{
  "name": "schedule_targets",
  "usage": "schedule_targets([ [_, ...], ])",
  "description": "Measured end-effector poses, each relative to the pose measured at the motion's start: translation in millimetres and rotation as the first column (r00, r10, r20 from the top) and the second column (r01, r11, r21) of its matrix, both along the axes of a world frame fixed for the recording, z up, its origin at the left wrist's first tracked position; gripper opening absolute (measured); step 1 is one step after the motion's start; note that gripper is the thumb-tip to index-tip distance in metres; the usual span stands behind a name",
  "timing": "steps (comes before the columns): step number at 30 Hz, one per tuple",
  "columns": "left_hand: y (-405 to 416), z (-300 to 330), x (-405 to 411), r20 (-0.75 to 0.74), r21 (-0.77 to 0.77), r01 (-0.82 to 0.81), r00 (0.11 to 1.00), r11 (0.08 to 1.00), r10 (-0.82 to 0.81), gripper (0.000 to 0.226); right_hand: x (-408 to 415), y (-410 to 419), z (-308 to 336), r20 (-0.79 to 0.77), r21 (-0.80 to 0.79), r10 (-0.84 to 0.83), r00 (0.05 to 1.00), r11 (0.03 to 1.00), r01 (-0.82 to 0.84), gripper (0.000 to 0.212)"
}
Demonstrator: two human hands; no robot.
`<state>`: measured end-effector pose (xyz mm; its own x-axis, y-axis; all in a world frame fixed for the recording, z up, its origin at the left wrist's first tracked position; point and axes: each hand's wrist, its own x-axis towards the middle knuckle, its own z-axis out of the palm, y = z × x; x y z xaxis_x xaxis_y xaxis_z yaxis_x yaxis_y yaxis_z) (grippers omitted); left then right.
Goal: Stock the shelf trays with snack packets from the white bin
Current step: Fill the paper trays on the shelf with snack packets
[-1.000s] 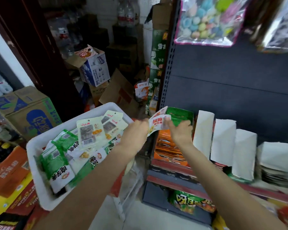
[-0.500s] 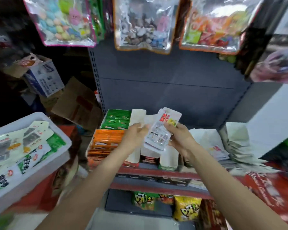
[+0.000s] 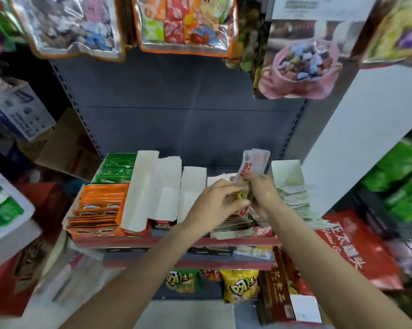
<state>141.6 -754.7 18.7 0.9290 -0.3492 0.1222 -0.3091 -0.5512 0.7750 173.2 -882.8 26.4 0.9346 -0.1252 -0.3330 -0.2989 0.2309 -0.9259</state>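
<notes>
Here a small stack of red-and-white snack packets (image 3: 253, 163) stands upright above a shelf tray (image 3: 238, 225) of similar packets, gripped by both hands: left hand (image 3: 215, 205) and right hand (image 3: 264, 193) curl their fingers round its lower end. The white bin (image 3: 8, 230) sits far left.

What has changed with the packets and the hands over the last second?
Both hands, left hand and right hand, carried the snack packets rightward along the shelf, from beside the orange packets to above the packet-filled tray near the shelf's right end. No packet has been let go. The white bin, the orange and green packets look unchanged.
</notes>
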Motion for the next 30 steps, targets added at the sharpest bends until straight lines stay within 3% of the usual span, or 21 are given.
schedule_targets([
  [2,-6.2,-0.5,10.8,-0.001,-0.087,-0.069,0.998,0.994,0.069,0.030,1.3,-18.0,-1.6,0.000,0.048,0.040,0.999,0.998,-0.040,0.018],
  [5,-19.2,2.7,34.9,-0.084,-0.104,-0.223,0.973,0.969,0.215,0.039,4.6,-44.2,-3.3,0.008,-0.114,0.173,0.985,0.979,-0.171,0.015],
  [8,-32.8,9.8,58.8,-0.210,-0.154,-0.186,0.966,0.970,0.152,0.042,9.6,-66.8,2.1,0.110,-0.316,0.289,0.951,0.917,-0.242,0.007],
  [11,-48.9,14.1,70.4,-0.253,-0.205,-0.117,0.965,0.972,0.063,0.033,19.6,-83.5,6.6,0.214,-0.491,0.265,0.940,0.861,-0.131,0.009],
  [14,-66.1,14.1,78.2,-0.166,-0.112,-0.110,0.982,0.988,0.090,0.040,31.1,-97.0,0.5,0.230,-0.620,0.257,0.939,0.782,-0.063,0.009],
  [18,-77.7,6.4,85.4,0.022,-0.021,-0.150,0.988,0.988,0.150,0.014,39.9,-108.5,-14.5,0.244,-0.740,0.281,0.928,0.673,-0.009,0.006],
  [22,-79.6,-13.0,82.3,0.018,0.013,-0.136,0.991,0.991,0.135,0.009,52.5,-117.9,-34.5,0.035,-0.856,0.335,0.942,0.497,-0.145,0.030],
  [25,-77.0,-29.5,80.6,0.011,0.099,-0.116,0.993,0.988,0.115,0.010,51.6,-117.2,-36.4,-0.055,-0.916,0.405,0.912,0.343,-0.208,0.026],
  [30,-68.3,-35.6,87.4,0.088,0.145,-0.087,0.993,0.986,0.075,0.012,43.2,-117.8,-27.8,0.154,-0.907,0.443,0.883,0.418,-0.052,0.007],
])
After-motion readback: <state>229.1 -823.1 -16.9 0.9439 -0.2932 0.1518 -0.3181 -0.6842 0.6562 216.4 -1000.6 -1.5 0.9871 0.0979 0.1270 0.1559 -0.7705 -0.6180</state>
